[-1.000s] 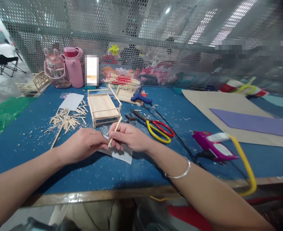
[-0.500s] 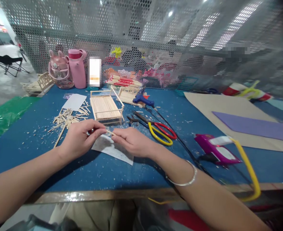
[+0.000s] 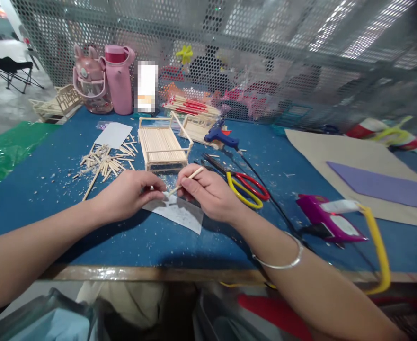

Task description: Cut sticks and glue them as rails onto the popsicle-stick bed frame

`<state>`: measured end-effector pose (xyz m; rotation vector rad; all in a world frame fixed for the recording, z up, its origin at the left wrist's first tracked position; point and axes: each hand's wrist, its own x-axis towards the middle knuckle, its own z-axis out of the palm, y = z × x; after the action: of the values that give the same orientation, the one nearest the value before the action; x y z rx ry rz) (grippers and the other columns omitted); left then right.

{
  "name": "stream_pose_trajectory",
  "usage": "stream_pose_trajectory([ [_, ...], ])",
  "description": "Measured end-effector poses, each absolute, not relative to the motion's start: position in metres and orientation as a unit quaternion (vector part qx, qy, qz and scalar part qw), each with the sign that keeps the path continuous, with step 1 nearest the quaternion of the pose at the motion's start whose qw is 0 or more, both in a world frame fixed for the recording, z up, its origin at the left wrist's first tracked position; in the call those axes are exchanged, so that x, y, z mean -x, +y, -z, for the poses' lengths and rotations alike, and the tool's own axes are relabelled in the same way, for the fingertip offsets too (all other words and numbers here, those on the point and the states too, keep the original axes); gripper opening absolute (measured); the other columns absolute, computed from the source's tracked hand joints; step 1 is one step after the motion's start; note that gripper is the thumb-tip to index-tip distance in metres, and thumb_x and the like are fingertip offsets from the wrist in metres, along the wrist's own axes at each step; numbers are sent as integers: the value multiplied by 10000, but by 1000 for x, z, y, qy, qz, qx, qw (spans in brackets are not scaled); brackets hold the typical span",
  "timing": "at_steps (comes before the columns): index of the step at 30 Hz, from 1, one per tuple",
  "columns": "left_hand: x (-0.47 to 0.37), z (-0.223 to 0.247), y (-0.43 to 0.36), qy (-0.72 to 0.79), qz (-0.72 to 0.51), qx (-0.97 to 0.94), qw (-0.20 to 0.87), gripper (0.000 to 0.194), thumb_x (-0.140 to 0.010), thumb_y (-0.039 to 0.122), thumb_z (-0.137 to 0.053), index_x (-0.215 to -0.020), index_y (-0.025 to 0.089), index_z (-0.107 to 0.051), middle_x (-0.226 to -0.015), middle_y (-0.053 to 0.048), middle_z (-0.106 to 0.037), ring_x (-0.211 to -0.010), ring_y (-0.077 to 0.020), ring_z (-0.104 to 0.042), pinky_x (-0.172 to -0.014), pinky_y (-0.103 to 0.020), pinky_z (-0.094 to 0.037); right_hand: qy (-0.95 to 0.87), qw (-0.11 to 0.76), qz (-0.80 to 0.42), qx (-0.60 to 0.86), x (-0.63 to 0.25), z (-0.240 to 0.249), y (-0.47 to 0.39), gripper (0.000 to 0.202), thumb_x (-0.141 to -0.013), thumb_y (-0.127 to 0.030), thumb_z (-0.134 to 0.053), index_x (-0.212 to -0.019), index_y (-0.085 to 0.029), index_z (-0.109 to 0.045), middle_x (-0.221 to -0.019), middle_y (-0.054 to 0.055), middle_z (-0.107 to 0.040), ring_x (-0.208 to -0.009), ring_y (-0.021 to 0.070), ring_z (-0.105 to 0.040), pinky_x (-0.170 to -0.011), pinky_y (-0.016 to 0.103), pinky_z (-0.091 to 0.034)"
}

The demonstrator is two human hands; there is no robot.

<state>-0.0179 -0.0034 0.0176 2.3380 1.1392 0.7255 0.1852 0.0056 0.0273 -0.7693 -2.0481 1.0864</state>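
Observation:
My right hand (image 3: 210, 192) pinches a short wooden stick (image 3: 195, 173), which slants down to the left. Close beside its lower end is my left hand (image 3: 133, 194), thumb and fingertips nearly together; whether anything lies between them is too small to make out. Beneath both hands lies a sheet of white paper (image 3: 185, 215). A small bed-like frame of sticks (image 3: 164, 144) stands just behind the hands. Loose cut sticks (image 3: 110, 166) are heaped left of that frame.
Right of my hands lie scissors (image 3: 247, 189) and a blue glue gun (image 3: 222, 137). Farther right are a magenta device (image 3: 331, 220) and a purple sheet (image 3: 378, 184) on beige board. Pink bottles (image 3: 119, 83) stand at the back left.
The stick, earlier held between both hands, now tilts up in my right hand. My left fingertips have come off its end. The camera view has shifted, too.

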Motion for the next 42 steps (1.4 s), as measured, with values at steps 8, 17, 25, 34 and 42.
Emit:
stream_pose_trajectory([
  [8,25,-13,5,393,-114,-894,183,176,-818,197,-528,-824,195,-704,-795,-32,-634,-722,-138,-572,-671,-247,-420,-918,137,-293,229,-176,-19,7,278,-920,-201,-313,-774,-146,-543,-810,56,-598,-714,129,-531,-705,267,-427],
  [17,23,-14,7,372,-98,-905,183,218,-803,149,-482,-788,158,-699,-746,-39,-619,-686,-124,-554,-645,-230,-414,-938,100,-226,243,-171,-23,4,235,-927,-225,-321,-840,-150,-526,-853,73,-620,-745,153,-543,-726,279,-420],
  [25,23,-13,9,372,-101,-899,206,215,-792,156,-479,-784,165,-694,-774,-45,-628,-715,-133,-566,-672,-245,-419,-948,69,-215,225,-171,-26,3,240,-931,-221,-318,-831,-153,-525,-779,55,-595,-676,143,-514,-670,267,-414],
  [34,24,-15,10,377,-102,-896,210,214,-798,190,-495,-826,186,-707,-791,-44,-642,-720,-138,-572,-676,-247,-414,-946,69,-233,217,-179,-28,3,253,-937,-215,-311,-840,-154,-537,-761,33,-584,-657,126,-508,-666,249,-402],
  [42,24,-13,11,365,-106,-902,206,211,-799,179,-489,-741,172,-692,-732,-39,-623,-682,-136,-554,-635,-246,-402,-942,112,-237,210,-169,-20,4,279,-933,-215,-321,-811,-142,-560,-848,64,-618,-749,144,-547,-742,269,-418],
])
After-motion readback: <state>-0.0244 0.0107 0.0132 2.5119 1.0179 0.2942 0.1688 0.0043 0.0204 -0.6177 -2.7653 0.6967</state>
